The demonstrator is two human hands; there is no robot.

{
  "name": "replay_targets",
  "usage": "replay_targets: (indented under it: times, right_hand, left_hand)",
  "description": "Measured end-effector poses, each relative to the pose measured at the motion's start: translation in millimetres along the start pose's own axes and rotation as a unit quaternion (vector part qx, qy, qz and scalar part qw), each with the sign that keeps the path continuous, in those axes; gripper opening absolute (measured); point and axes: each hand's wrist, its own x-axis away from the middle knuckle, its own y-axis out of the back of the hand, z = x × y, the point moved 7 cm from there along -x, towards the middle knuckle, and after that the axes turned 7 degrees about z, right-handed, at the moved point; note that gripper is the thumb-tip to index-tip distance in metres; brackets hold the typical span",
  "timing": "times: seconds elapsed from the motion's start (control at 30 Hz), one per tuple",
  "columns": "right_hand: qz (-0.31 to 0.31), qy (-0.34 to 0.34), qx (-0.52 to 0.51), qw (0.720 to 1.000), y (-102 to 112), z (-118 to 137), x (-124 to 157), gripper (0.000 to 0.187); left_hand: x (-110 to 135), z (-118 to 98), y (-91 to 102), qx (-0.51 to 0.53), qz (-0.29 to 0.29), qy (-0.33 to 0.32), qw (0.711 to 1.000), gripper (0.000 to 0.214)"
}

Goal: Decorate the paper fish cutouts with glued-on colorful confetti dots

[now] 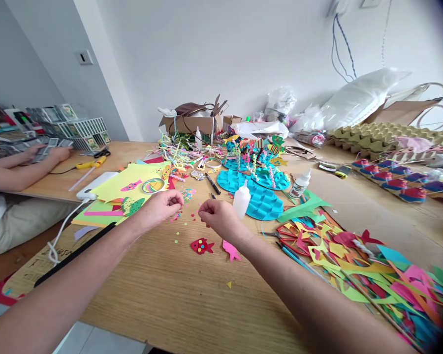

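Note:
My left hand (163, 206) hovers over the table by a scatter of small paper dots (187, 195), its fingers pinched together. Opposite it, my right hand (221, 216) is also pinched, with fingertips above a few red dots. Anything between either set of fingers is too small to make out. Below the hands lies a red paper fish (202, 246) with coloured dots on its body. A pink paper fish (231, 250) is partly hidden by my right forearm. Behind my right hand stands a white squeeze bottle (241, 199) with a pointed nozzle.
Blue egg-carton discs (265, 201) carry paper fish and curled strips further back. Paper scraps (339, 250) and red-handled scissors (293, 238) lie right. Yellow paper sheets (112, 184) and a tape roll (153, 185) lie left. A co-worker's hands (61, 153) hold dark cards far left.

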Motion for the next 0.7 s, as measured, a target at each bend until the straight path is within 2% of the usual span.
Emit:
replay_targets:
  times: [0.03,0.13,0.33,0.53,0.7]
  right_hand:
    - [0.004,0.009,0.024,1.000,-1.1,2.5,-2.6,0.016]
    - [0.029,0.033,0.093,0.995,-11.4,8.8,-12.6,0.019]
    - [0.060,0.048,0.186,0.980,-30.8,15.8,-27.1,0.022]
    - [0.062,0.058,0.215,0.973,-16.4,26.2,-10.9,0.024]
    - [0.063,0.062,0.215,0.973,-6.0,21.2,8.1,0.023]
  left_hand:
    - [1.0,6.4,6.5,-0.061,-0.016,0.003,0.998,0.009]
    - [4.2,25.5,13.0,-0.140,-0.029,0.010,0.990,0.014]
    - [5.0,43.2,-4.0,-0.202,0.017,-0.019,0.979,0.018]
    - [-1.6,38.1,-8.2,-0.217,0.047,-0.042,0.974,0.014]
    - [-9.1,36.5,-13.3,-0.212,0.085,-0.045,0.973,0.020]
